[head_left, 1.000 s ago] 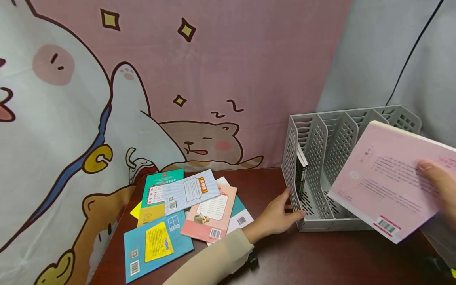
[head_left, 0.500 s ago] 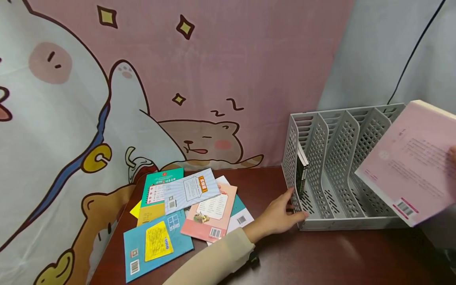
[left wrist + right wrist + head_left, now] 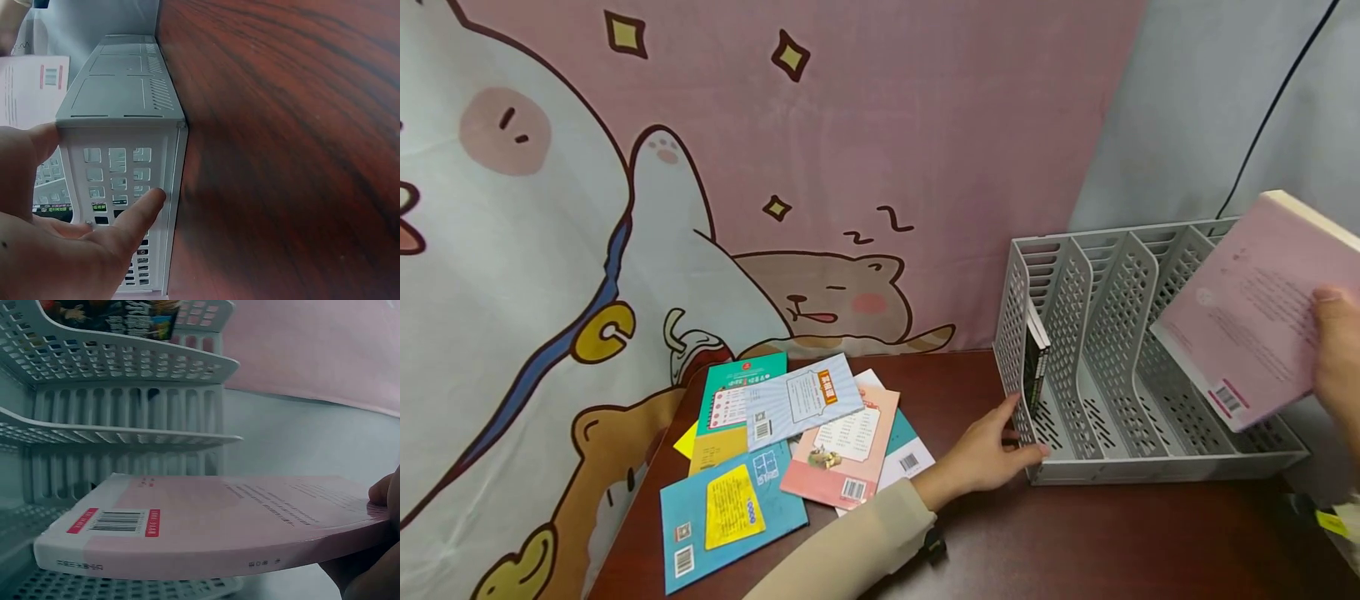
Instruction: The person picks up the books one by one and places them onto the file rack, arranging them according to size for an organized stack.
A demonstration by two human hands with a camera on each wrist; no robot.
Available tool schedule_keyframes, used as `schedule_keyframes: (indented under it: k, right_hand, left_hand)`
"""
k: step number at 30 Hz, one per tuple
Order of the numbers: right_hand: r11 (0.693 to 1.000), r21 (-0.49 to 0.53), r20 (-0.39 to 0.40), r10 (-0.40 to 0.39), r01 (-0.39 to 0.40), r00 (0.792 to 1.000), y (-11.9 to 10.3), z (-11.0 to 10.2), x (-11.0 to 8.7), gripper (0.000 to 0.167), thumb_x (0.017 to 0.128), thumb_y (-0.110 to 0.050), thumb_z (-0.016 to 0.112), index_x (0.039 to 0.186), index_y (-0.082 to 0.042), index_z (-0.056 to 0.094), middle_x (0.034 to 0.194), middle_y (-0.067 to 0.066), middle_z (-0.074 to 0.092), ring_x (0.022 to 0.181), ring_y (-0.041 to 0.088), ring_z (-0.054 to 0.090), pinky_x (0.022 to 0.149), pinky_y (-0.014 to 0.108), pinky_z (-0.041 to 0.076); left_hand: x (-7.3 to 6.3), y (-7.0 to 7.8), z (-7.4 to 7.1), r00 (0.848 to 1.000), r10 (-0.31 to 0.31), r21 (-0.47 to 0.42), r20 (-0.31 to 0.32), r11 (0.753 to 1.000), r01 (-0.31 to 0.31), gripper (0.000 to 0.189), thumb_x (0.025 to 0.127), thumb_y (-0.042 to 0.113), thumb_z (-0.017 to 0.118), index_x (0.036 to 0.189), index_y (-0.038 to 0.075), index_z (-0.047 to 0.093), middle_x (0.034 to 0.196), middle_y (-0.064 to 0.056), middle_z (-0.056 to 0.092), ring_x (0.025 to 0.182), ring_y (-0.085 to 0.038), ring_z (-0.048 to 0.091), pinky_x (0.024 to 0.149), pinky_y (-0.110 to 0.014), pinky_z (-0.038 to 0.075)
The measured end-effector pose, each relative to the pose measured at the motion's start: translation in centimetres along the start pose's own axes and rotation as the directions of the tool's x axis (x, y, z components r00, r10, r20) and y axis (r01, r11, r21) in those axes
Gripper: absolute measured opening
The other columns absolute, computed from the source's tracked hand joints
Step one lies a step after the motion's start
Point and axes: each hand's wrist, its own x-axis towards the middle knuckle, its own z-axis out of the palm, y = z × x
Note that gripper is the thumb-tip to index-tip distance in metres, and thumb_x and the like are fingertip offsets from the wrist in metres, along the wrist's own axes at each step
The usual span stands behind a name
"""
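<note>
My right hand [image 3: 1337,354] grips a pink paperback book [image 3: 1258,312], thumb on the printed cover and fingers underneath. The book is tilted, its barcode end pointing down at the rightmost compartment of a grey file organizer [image 3: 1165,471]. In the right wrist view that barcode end lies between the last divider [image 3: 125,434] and the organizer's end wall [image 3: 125,587]. My left hand [image 3: 981,454] holds the organizer's front left corner. In the left wrist view its thumb is at the front lip and one finger [image 3: 147,209] lies along the perforated side wall.
Dark-covered books [image 3: 1036,367] stand in the leftmost compartment. Left of the organizer lies an overlapping pile with a blue book [image 3: 790,533], a salmon book [image 3: 820,483] and several others on the brown table [image 3: 1075,550]. A black cable [image 3: 1273,112] hangs behind.
The pink book has moved right, away from the middle compartments, then dipped slightly toward the rightmost one in my right hand. My left hand has stayed at the organizer's corner.
</note>
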Motion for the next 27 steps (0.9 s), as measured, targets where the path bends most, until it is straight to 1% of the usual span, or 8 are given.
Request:
schedule_keyframes:
  k: [2, 4, 7, 9, 12, 16, 20, 27]
  right_hand:
    - [0.999, 0.036, -0.058, 0.028, -0.026, 0.998, -0.5, 0.9, 0.0, 0.022, 0.119, -0.036, 0.043, 0.134, -0.042, 0.059, 0.088, -0.043, 0.044, 0.069, -0.030, 0.043, 0.059, -0.003, 0.034]
    - [0.998, 0.052, -0.106, 0.034, -0.029, 0.994, -0.9, 1.5, -0.2, 0.028, 0.116, -0.038, 0.050, 0.139, -0.035, 0.066, 0.092, -0.043, 0.049, 0.070, -0.028, 0.046, 0.061, -0.004, 0.035]
    - [0.995, 0.059, -0.108, 0.081, -0.075, 0.991, -1.3, 2.0, -0.4, 0.041, 0.112, -0.042, 0.058, 0.150, -0.028, 0.067, 0.099, -0.041, 0.054, 0.072, -0.026, 0.050, 0.061, -0.004, 0.038]
    - [0.992, 0.044, -0.088, 0.122, -0.118, 0.989, -1.5, 2.2, -0.5, 0.043, 0.110, -0.044, 0.060, 0.150, -0.030, 0.067, 0.102, -0.038, 0.056, 0.071, -0.024, 0.050, 0.061, -0.003, 0.038]
    - [0.990, 0.060, -0.065, 0.133, -0.129, 0.989, -1.6, 2.8, -0.3, 0.033, 0.109, -0.043, 0.062, 0.139, -0.034, 0.071, 0.095, -0.042, 0.056, 0.068, -0.025, 0.051, 0.060, -0.001, 0.039]
    - [0.992, 0.108, -0.077, 0.073, -0.065, 0.994, -1.3, 3.8, -0.1, 0.013, 0.106, -0.039, 0.068, 0.117, -0.034, 0.073, 0.078, -0.052, 0.051, 0.063, -0.026, 0.052, 0.055, 0.001, 0.039]
    - [0.992, 0.121, -0.075, 0.047, -0.038, 0.996, -0.8, 4.7, 0.1, 0.006, 0.106, -0.037, 0.069, 0.111, -0.038, 0.071, 0.077, -0.054, 0.052, 0.063, -0.027, 0.052, 0.055, 0.001, 0.038]
    - [0.990, 0.133, -0.050, 0.046, -0.039, 0.998, 0.4, 6.0, 0.6, 0.024, 0.104, -0.036, 0.071, 0.091, -0.052, 0.058, 0.070, -0.051, 0.054, 0.059, -0.024, 0.051, 0.052, 0.005, 0.037]
  left_hand:
    - [0.0, 0.0, 0.0, 1.000, -0.003, 0.000, 0.002, 1.000, 0.003, 0.094, 0.099, 0.044, 0.082, 0.176, 0.028, 0.030, 0.175, 0.000, 0.046, 0.133, -0.012, 0.072, 0.093, -0.011, 0.054]
    - [-0.1, 0.0, 0.0, 1.000, -0.005, -0.003, 0.003, 1.000, 0.005, 0.094, 0.099, 0.044, 0.082, 0.176, 0.028, 0.030, 0.175, 0.000, 0.046, 0.133, -0.013, 0.072, 0.093, -0.011, 0.054]
    - [-0.1, 0.1, 0.0, 1.000, -0.006, -0.007, 0.006, 1.000, 0.007, 0.094, 0.099, 0.043, 0.082, 0.176, 0.027, 0.030, 0.175, 0.000, 0.045, 0.134, -0.013, 0.072, 0.093, -0.012, 0.054]
    - [-0.1, 0.1, -0.1, 1.000, -0.006, -0.009, 0.007, 1.000, 0.006, 0.094, 0.099, 0.043, 0.082, 0.176, 0.027, 0.030, 0.175, 0.000, 0.045, 0.134, -0.014, 0.072, 0.093, -0.012, 0.055]
    - [-0.1, 0.2, -0.1, 1.000, -0.005, -0.011, 0.006, 1.000, 0.005, 0.093, 0.099, 0.043, 0.082, 0.176, 0.027, 0.030, 0.175, -0.001, 0.045, 0.133, -0.014, 0.072, 0.093, -0.012, 0.055]
    - [-0.1, 0.1, -0.1, 1.000, -0.002, -0.014, 0.007, 1.000, 0.002, 0.093, 0.099, 0.043, 0.081, 0.176, 0.027, 0.030, 0.175, -0.002, 0.045, 0.133, -0.014, 0.072, 0.093, -0.012, 0.056]
    - [-0.1, 0.1, -0.2, 1.000, -0.002, -0.017, 0.006, 1.000, 0.002, 0.093, 0.100, 0.042, 0.081, 0.176, 0.027, 0.030, 0.175, -0.003, 0.045, 0.133, -0.014, 0.072, 0.094, -0.013, 0.056]
    - [0.0, 0.0, -0.1, 1.000, -0.005, -0.004, 0.012, 1.000, 0.005, 0.092, 0.100, 0.044, 0.080, 0.176, 0.028, 0.030, 0.176, -0.001, 0.044, 0.133, -0.013, 0.072, 0.094, -0.012, 0.054]
